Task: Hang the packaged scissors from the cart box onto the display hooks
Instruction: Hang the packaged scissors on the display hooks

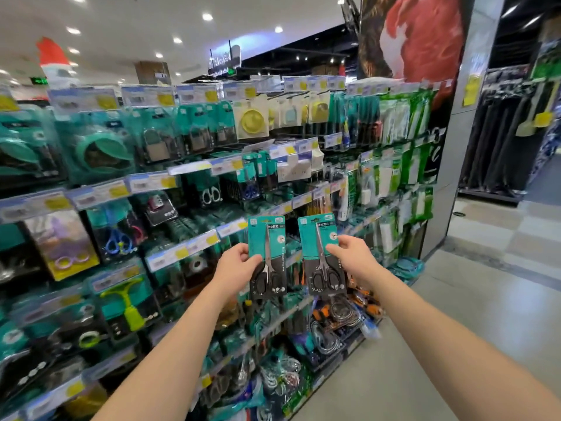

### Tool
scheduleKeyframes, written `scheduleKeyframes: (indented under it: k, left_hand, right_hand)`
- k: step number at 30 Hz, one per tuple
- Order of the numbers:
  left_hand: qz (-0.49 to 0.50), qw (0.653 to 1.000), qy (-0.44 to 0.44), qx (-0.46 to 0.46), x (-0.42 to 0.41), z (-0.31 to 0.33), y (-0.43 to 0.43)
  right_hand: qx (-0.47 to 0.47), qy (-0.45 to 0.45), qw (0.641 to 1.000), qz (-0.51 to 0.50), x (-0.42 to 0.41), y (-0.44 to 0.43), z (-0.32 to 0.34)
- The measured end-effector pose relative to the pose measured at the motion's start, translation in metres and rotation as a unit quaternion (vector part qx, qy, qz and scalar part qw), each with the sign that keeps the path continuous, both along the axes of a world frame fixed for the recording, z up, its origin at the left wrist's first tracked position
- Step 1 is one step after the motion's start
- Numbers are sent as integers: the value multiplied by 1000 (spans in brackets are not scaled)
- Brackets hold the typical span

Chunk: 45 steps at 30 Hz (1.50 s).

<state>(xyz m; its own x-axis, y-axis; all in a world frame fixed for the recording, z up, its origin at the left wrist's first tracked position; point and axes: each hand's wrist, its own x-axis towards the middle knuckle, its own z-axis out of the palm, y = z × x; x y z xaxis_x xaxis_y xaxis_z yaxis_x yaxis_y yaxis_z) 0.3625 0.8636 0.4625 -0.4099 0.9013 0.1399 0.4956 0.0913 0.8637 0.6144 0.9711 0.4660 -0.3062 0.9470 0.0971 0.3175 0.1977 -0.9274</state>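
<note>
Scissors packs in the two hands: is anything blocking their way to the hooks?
Nothing visible does. The left hand holds the left pack and the right hand the right pack, raised before the display; the packs themselves hide the hooks behind them.

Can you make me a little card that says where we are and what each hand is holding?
place: shop aisle, facing a display rack full of hanging packs
left hand: grips the left scissors pack by its side edge
right hand: grips the right scissors pack by its side edge
packs: upright, side by side, not touching
hung yet: no, both are in the hands
</note>
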Motion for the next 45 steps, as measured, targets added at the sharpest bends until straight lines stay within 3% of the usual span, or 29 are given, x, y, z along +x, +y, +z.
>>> scheduleKeyframes:
  k: [7,17,32,45]
  left_hand:
    - [15,1000,-11,-1,-23,-11,106]
    - [13,998,-22,-54,-23,-33,189]
    - [155,983,-70,-64,22,-48,260]
    - [257,960,-82,-75,50,-59,274]
  right_hand:
    - [-19,-33,999,16,-27,125,-6]
    - [-77,-59,994,51,-43,238,-43]
    - [-123,-50,969,210,-77,382,-90]
    - [-83,-27,937,338,-108,424,-118]
